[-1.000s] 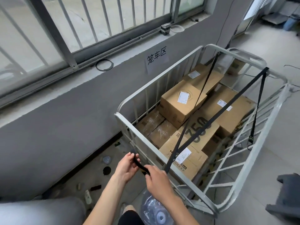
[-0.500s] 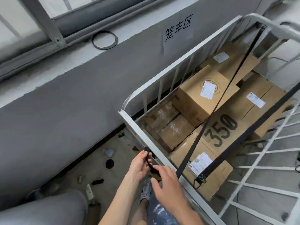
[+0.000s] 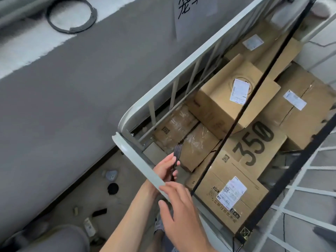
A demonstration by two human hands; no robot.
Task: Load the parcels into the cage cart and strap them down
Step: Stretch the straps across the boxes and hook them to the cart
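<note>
Left grip pinches flat, ribbed black strap.

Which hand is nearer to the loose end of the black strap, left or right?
Left. The left hand holds the strap end just inside the cart rail. The right hand is lower in view, open, by the rail, not touching the strap end.

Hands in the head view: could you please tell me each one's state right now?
Left hand: grips the black strap end.
Right hand: open, fingers straight beside the cart's top rail, holding nothing.
</note>
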